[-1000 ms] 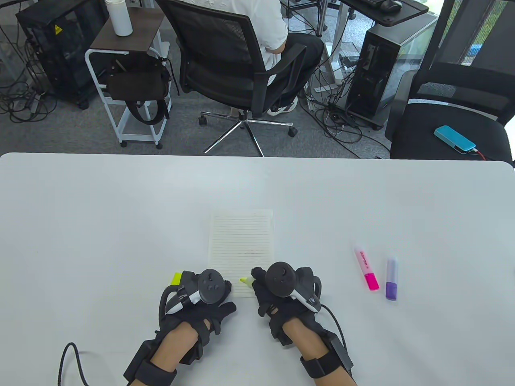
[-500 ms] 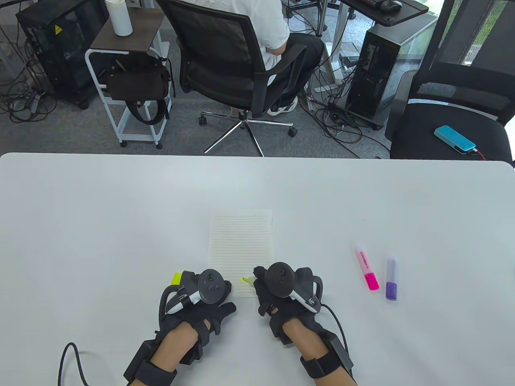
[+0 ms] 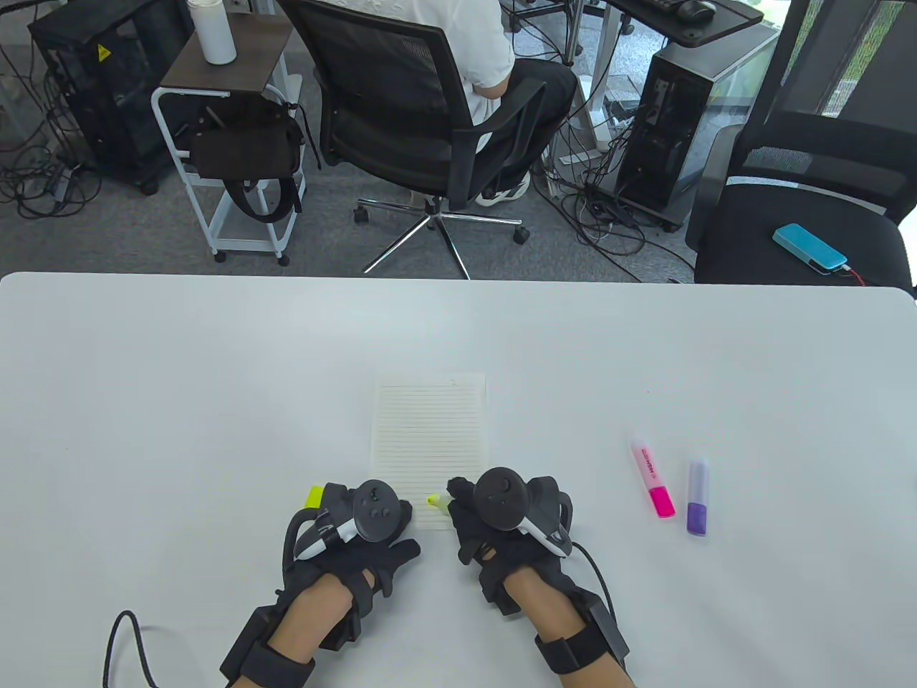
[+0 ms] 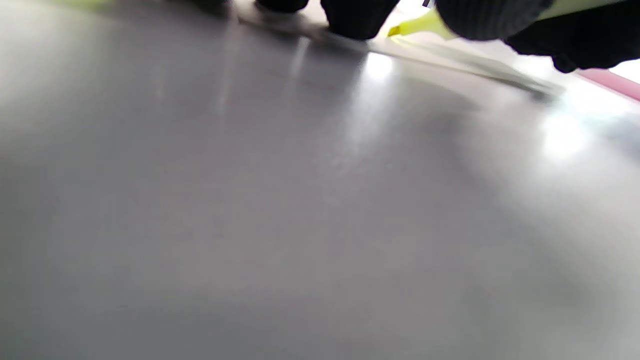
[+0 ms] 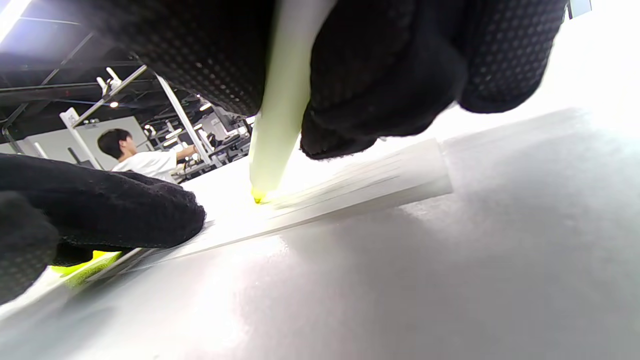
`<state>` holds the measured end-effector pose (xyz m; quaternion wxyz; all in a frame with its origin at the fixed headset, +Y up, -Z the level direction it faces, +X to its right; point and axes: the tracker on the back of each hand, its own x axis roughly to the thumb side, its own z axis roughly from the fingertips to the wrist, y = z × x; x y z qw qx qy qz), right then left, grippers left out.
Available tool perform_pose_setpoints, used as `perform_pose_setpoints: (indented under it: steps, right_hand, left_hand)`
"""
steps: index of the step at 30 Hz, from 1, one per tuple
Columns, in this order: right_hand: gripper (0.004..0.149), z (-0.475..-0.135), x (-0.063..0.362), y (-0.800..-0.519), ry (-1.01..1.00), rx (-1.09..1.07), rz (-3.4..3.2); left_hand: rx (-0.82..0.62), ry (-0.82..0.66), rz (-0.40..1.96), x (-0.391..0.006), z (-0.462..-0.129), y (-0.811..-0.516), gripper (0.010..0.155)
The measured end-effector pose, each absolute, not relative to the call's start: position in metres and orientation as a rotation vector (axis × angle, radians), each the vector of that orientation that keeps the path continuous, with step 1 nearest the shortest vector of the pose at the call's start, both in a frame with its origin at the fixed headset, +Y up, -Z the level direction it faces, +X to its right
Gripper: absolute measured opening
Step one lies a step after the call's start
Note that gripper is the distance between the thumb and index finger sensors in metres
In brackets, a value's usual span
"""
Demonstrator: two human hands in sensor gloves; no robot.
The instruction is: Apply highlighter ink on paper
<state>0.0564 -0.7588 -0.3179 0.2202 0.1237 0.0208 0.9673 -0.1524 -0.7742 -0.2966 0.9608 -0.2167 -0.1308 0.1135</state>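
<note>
The right hand (image 3: 501, 512) grips a yellow highlighter pen (image 5: 277, 125) with its tip touching the bottom of the white lined paper sheet (image 3: 428, 437) on the white table (image 3: 179, 401), while the left hand (image 3: 358, 523) rests on the paper's bottom left corner, holding a yellow cap (image 3: 314, 496).

Mostly blurry grey table (image 4: 280, 210) is seen here. Along the top edge, dark gloved fingers (image 4: 357, 17) are pressed on the paper's (image 4: 450, 60) near edge. A yellow highlighter tip (image 4: 417, 27) is held just above the sheet by another gloved hand (image 4: 500, 17). A pink strip (image 4: 612, 82) is glimpsed far right.
</note>
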Motion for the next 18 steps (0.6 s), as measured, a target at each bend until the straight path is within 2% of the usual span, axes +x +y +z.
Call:
perform_pose_setpoints:
  steps: [18]
  right_hand:
    - [0.041,-0.319,0.0566,-0.7566,0.069,0.368,2.665]
  left_hand:
    - [-0.439,-0.265,0.231,-0.1522,-0.297,-0.7743,0.071]
